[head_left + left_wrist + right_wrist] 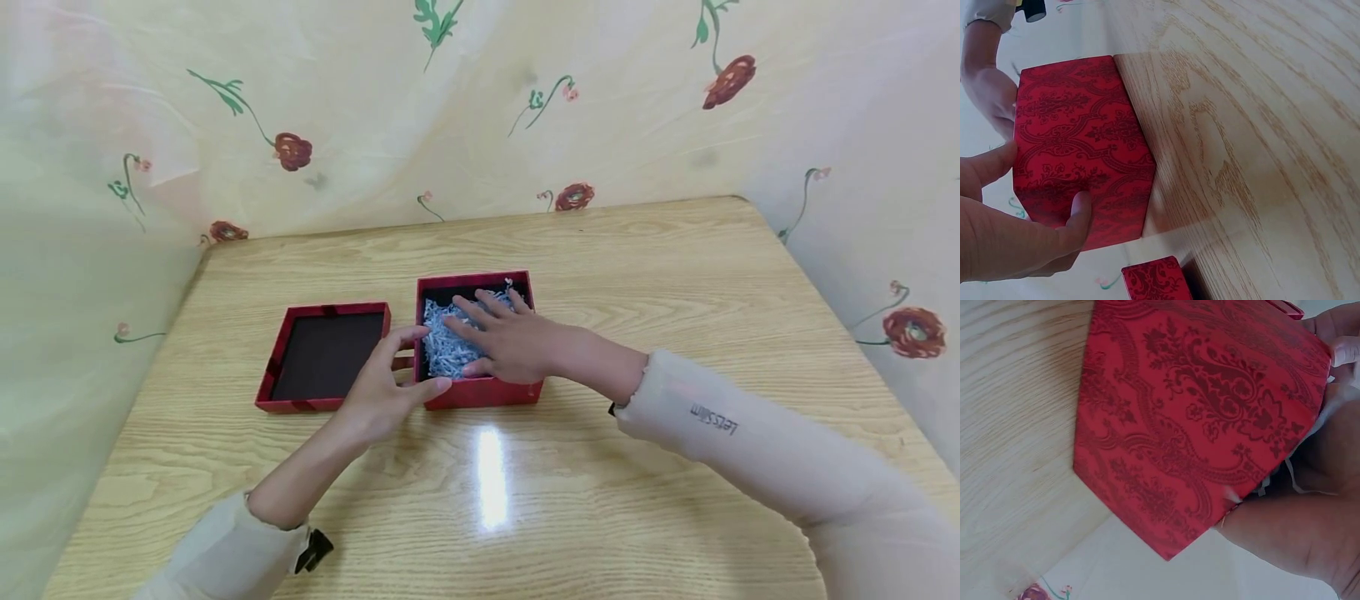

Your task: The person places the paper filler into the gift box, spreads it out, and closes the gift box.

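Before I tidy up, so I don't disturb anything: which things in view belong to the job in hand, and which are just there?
In the job:
- red box, gripped by the left hand
- blue shredded paper inside, under the right hand
- red lid beside the box, probably

Just there:
- wooden table
- floral cloth behind

— What do we have on our arms?

— Loose, puffy off-white sleeves. The left sleeve (217, 554) and the right sleeve (750, 467) both stop on the forearm, so our left hand (378, 396) and right hand (516, 343) are bare.

— Do we carry any markings?

— Small dark lettering (714, 419) on the right sleeve, upside down in our head view; we think it begins "Let's".

— And at the cuffs?

— A chunky black piece (315, 550) juts from our left one, and a smaller black bit (612, 409) peeks from under our right.
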Demonstrator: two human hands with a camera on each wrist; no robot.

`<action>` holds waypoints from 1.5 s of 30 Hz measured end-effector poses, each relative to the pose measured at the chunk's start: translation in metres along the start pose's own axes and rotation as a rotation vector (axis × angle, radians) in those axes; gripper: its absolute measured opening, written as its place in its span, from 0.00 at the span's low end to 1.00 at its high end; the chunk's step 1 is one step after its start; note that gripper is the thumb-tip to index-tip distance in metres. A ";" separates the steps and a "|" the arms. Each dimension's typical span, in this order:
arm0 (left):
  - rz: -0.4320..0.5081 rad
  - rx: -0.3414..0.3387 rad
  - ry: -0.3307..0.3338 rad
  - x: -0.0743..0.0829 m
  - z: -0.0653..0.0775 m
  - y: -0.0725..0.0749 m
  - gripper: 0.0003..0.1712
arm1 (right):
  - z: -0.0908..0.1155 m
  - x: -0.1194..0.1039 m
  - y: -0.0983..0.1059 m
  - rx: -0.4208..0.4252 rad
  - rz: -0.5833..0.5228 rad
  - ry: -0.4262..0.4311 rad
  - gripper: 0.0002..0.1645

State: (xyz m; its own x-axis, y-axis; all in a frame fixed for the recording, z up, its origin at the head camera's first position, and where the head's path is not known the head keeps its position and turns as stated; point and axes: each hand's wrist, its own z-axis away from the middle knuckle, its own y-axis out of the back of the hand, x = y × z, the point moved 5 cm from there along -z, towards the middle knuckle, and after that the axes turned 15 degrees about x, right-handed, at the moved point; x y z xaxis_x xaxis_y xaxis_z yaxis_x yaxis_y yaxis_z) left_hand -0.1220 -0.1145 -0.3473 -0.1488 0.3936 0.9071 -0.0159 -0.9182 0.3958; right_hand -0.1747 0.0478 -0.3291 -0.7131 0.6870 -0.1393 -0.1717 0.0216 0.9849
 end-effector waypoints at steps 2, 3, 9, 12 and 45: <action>0.001 0.000 0.004 0.001 0.000 0.000 0.40 | -0.004 -0.001 -0.001 -0.028 -0.016 -0.014 0.43; 0.000 0.000 0.006 0.001 0.000 0.000 0.40 | -0.006 -0.001 -0.002 -0.042 -0.026 -0.022 0.43; 0.000 0.002 0.013 0.002 0.000 0.000 0.39 | -0.018 0.002 -0.012 -0.148 -0.087 -0.058 0.43; 0.001 0.005 0.012 0.002 -0.001 0.000 0.39 | -0.022 0.005 -0.016 -0.195 -0.114 -0.061 0.44; 0.006 -0.002 0.008 0.000 -0.002 -0.001 0.40 | -0.015 0.002 0.016 -0.023 -0.026 -0.026 0.45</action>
State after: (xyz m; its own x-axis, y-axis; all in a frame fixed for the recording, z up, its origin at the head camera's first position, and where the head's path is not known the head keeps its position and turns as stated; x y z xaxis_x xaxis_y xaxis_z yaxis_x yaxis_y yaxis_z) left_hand -0.1243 -0.1140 -0.3478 -0.1566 0.3874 0.9085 -0.0173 -0.9208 0.3897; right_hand -0.1891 0.0388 -0.3147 -0.6902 0.7053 -0.1617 -0.2059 0.0228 0.9783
